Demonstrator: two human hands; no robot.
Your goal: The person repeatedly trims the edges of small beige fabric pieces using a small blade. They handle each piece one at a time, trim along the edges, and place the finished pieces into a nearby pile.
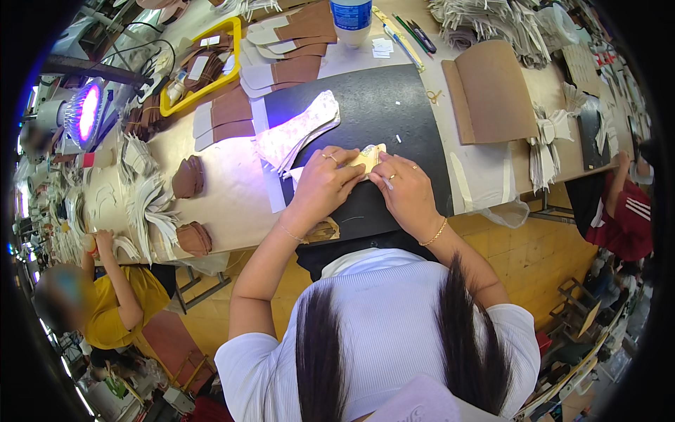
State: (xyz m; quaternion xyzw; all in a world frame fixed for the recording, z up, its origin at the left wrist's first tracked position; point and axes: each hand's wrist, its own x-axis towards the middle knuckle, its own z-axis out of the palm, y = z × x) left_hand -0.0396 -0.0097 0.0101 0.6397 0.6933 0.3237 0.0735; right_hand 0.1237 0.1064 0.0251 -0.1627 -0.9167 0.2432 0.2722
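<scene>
Both my hands meet over a black mat (380, 105) on the table. A small cream-yellow cut piece (370, 152) lies between them. My left hand (328, 181) has its fingers bent and pressed on the piece's left side. My right hand (406, 193) is closed at its right edge, and a thin pale stick-like thing (387, 183) shows by its fingers; its kind is unclear. Just beyond my left hand, a fanned stack of pale, patterned cut pieces (299, 132) lies partly on the mat.
Brown and grey cut pieces (290, 74) lie in rows behind the mat. A yellow tray (235, 49) stands far left, near a glowing purple lamp (86, 112). A bottle (351, 21) and pens (415, 34) are at the back; brown sheets (492, 91) lie right. Co-workers sit left and right.
</scene>
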